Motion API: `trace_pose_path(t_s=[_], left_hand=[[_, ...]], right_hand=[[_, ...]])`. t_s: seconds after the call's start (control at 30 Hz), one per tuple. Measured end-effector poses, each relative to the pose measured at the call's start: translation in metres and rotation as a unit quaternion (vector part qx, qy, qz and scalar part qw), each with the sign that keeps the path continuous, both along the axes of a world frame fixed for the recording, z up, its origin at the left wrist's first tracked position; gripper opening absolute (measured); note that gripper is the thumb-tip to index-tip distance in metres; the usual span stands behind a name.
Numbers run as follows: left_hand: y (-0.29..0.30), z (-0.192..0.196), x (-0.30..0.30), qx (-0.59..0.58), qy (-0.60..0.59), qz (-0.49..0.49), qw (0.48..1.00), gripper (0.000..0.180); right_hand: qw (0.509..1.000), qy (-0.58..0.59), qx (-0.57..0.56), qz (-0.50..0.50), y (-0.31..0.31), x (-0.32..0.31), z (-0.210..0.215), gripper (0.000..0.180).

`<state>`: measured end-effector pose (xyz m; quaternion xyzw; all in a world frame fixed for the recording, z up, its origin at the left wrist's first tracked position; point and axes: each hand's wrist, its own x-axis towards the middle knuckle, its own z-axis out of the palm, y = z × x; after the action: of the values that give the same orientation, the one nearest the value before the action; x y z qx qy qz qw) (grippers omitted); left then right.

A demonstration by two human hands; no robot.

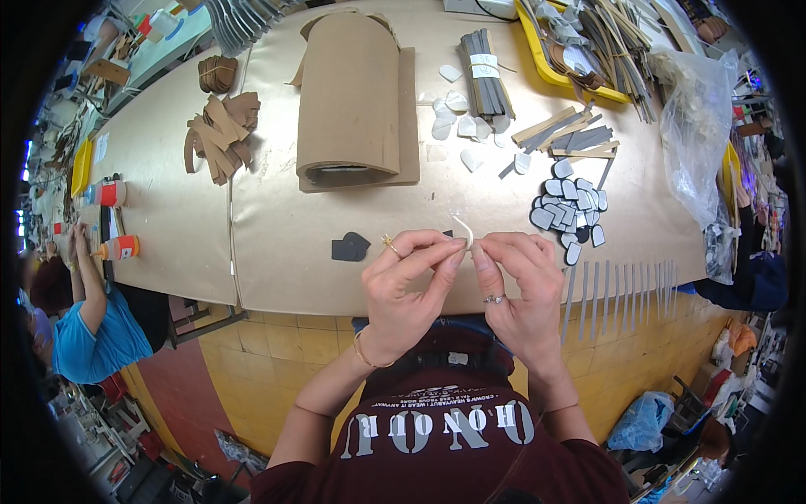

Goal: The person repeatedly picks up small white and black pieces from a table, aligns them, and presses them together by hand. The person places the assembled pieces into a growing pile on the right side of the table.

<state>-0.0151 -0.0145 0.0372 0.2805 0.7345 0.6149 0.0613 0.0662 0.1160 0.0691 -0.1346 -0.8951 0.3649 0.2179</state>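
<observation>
Just above the table's near edge, a thin cream-coloured strip [463, 228] curves up from between my fingertips. My left hand [405, 292] pinches it with thumb and forefinger, and my right hand [525, 284] grips it from the other side; the strip's lower part is hidden by the fingers. Left of my hands lie small black rounded pieces [351, 247]. To the right is a heap of white-faced, black-edged rounded tabs [561, 203]. Several narrow grey strips [617, 294] lie in a row over the near table edge.
Farther back are a brown sheet roll [348, 92], brown strips [222, 139], a tied grey bundle [487, 88], loose white tabs [470, 128] and a yellow tray [617, 94]. A plastic bag [693, 134] hangs at right. At left, a co-worker in blue [101, 328] sits near bottles [124, 247].
</observation>
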Motion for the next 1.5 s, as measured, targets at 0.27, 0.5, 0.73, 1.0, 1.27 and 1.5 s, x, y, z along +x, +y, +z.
trace_pose_path(t_s=[0.27, 0.5, 0.73, 1.0, 1.27, 1.5], left_hand=[[0.001, -0.002, 0.002, 0.015, -0.022, 0.001, 1.000, 0.015], [0.006, -0.003, -0.001, 0.007, 0.008, 0.016, 1.000, 0.014], [0.010, -0.014, -0.024, -0.012, 0.005, 0.081, 0.997, 0.012], [0.055, -0.017, -0.039, -0.185, 0.151, 0.107, 0.965, 0.025], [0.092, 0.012, -0.014, -0.125, 0.063, -0.096, 0.985, 0.023], [0.104, 0.010, -0.022, -0.125, 0.114, -0.105, 0.980, 0.023]], right_hand=[[1.000, -0.009, 0.006, 0.005, 0.001, 0.000, 0.000, 0.009], [1.000, -0.008, -0.002, 0.015, 0.005, -0.001, -0.005, 0.009], [0.980, -0.013, -0.195, -0.043, 0.035, 0.003, -0.011, 0.008], [0.946, 0.013, -0.311, -0.087, 0.078, 0.011, -0.021, 0.010], [0.977, 0.004, -0.200, -0.076, 0.084, 0.004, -0.026, 0.010], [0.996, 0.007, -0.038, -0.080, 0.088, 0.000, -0.027, 0.014]])
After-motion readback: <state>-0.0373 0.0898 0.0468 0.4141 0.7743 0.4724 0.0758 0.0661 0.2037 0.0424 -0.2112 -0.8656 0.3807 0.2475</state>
